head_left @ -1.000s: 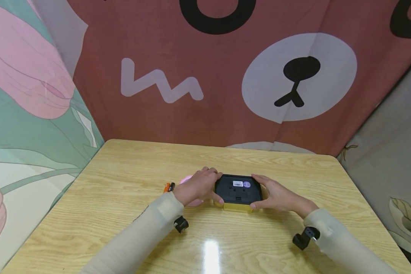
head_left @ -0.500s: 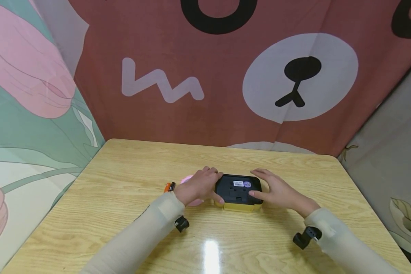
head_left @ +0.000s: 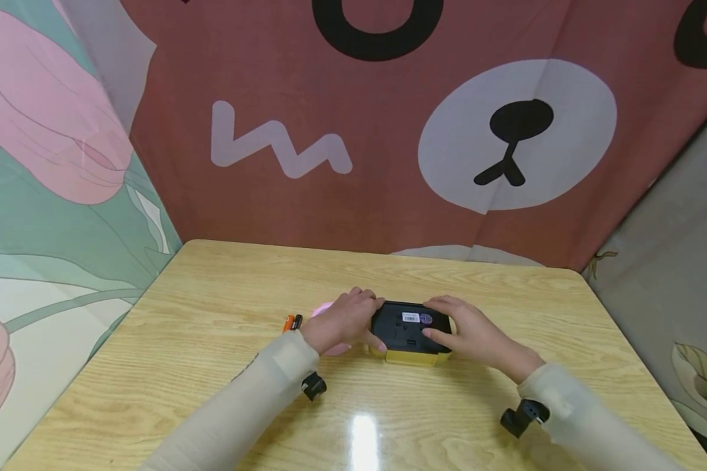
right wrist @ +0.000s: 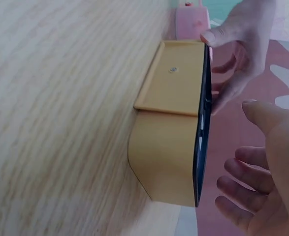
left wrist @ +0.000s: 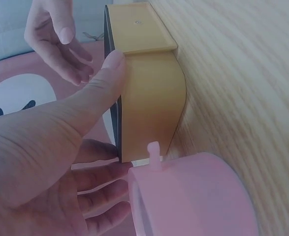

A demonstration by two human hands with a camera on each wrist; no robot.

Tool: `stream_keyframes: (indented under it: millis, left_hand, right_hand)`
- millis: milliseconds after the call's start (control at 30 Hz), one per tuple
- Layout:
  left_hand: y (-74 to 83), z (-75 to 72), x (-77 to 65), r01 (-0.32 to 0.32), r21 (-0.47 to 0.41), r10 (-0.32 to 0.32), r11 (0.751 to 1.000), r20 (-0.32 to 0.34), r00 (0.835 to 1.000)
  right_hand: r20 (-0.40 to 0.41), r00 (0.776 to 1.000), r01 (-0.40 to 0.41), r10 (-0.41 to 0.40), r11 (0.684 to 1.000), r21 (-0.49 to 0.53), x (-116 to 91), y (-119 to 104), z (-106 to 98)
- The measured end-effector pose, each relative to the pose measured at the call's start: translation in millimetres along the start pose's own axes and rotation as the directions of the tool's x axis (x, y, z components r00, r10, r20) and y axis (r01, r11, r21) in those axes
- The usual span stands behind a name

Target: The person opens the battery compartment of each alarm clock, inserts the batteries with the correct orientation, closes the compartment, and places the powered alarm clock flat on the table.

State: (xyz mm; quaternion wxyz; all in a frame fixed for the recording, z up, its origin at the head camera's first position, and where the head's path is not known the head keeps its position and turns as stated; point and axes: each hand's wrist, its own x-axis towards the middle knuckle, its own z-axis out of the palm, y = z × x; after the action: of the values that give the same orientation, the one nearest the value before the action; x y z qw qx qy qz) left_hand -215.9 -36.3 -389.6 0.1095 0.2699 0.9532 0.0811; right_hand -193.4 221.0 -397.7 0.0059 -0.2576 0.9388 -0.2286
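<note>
The yellow box [head_left: 415, 358] sat well short of the table [head_left: 230, 281]'s far edge, slightly nearer the right edge than the left, its black panel [head_left: 397, 333] uppermost. The left hand [head_left: 344, 320] held its left end, thumb on the near side; that hold seemed right for stopping it sliding. The right hand [head_left: 474, 331] hung over the other end, fingers spread wide, holding nothing and apart from the panel. Any touch from it was best kept light and straight down, against the left hand's support. A pink object [left wrist: 203, 196] was just beside the box's left end, so the left hand needed care not to knock it. Toward the table's left edge were an orange cylinder [head_left: 288, 322] and a dark cylinder [head_left: 297, 321], probably batteries.
</note>
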Motion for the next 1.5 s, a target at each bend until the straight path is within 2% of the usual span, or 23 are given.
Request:
stream_keyframes:
  millis: [400, 767, 1033, 1267, 1500]
  left_hand:
    - [0.8, -0.9, 0.6, 0.009, 0.012, -0.009, 1.000, 0.006, 1.000]
    - [1.4, -0.9, 1.1, 0.003, 0.053, -0.004, 0.999, 0.010, 1.000]
    - [1.4, -0.1, 2.3, -0.007, 0.088, 0.006, 0.996, 0.008, 1.000]
    - [2.4, -1.6, 1.2, -0.012, 0.075, 0.012, 0.997, 0.004, 1.000]
    - [3.3, -2.3, -0.1, -0.015, 0.081, 0.015, 0.997, 0.006, 1.000]
  right_hand:
    - [0.059, 0.998, -0.012, 0.016, 0.997, -0.078, -1.3, -11.7, 8.7]
    - [0.072, 0.997, 0.050, -0.041, 0.991, -0.125, 0.1, -16.6, 14.3]
    - [0.082, 0.990, 0.127, -0.112, 0.970, -0.207, 5.6, -18.4, 16.2]
    - [0.104, 0.984, 0.168, -0.145, 0.951, -0.260, 10.9, -21.5, 16.5]
    - [0.141, 0.981, 0.174, -0.136, 0.937, -0.303, 13.3, -24.9, 16.8]
